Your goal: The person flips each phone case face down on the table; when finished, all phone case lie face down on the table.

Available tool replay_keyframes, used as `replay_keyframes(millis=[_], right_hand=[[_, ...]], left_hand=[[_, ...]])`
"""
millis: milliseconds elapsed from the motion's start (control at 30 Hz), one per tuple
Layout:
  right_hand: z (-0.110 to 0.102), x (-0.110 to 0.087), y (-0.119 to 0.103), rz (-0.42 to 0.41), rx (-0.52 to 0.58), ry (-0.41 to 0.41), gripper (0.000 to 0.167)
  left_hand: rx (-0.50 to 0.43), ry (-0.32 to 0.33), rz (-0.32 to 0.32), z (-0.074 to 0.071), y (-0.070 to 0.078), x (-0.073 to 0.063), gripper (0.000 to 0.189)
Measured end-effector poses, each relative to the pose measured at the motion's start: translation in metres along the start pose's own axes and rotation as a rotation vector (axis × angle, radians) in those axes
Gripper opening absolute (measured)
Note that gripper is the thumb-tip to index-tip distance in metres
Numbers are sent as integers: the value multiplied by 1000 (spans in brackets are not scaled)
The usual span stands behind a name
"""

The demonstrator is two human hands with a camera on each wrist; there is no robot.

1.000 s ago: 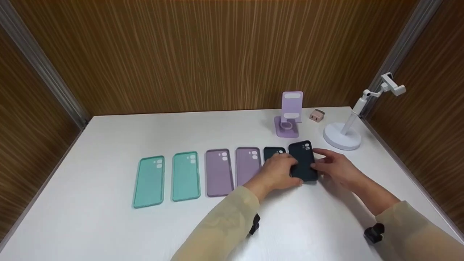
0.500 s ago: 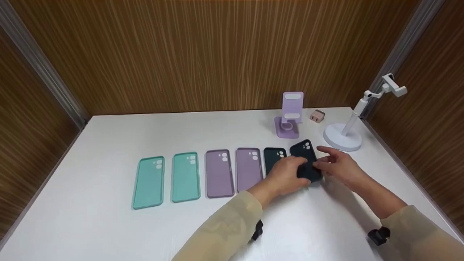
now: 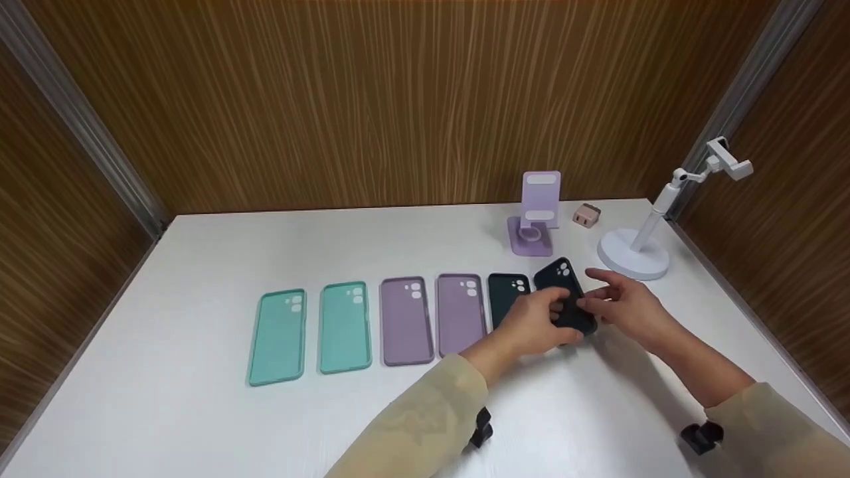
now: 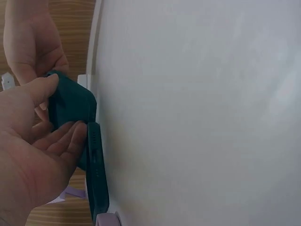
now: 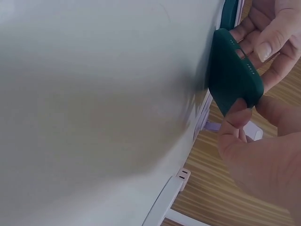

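- Moved since the earlier frame: one dark green, flat phone case with round corners (image 3: 576,318) is now more turned and tilted, and the left hand (image 3: 536,325) has gone right with it.
- It is nearer the white desk's (image 3: 199,425) right edge than its left, just beside a second dark green phone case (image 3: 506,299).
- Right hand (image 3: 627,309): thumb and finger are closed, pinching its right side.
- Left hand: fingers bent, thumb spread wide, tips at the case; I cannot tell if they grip.
- It looks light, bendy like rubber, not slippery, hard to break.
- Best hold: both long sides, by the rims.
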State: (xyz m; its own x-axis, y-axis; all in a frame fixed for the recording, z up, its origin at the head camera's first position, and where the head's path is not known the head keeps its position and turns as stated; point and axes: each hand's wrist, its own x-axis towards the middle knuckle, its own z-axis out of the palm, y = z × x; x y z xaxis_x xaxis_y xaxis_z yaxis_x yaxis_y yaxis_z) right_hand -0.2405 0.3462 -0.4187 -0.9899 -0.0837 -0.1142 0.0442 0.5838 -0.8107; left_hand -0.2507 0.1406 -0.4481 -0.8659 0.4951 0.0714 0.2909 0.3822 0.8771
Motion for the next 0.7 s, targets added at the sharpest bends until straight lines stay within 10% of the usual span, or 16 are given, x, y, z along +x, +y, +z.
replay_keyframes(millis=[700], right_hand=[[-7, 8, 11, 48, 380, -291, 78]], left_hand=[[-635, 37, -220, 3, 2, -3, 85]])
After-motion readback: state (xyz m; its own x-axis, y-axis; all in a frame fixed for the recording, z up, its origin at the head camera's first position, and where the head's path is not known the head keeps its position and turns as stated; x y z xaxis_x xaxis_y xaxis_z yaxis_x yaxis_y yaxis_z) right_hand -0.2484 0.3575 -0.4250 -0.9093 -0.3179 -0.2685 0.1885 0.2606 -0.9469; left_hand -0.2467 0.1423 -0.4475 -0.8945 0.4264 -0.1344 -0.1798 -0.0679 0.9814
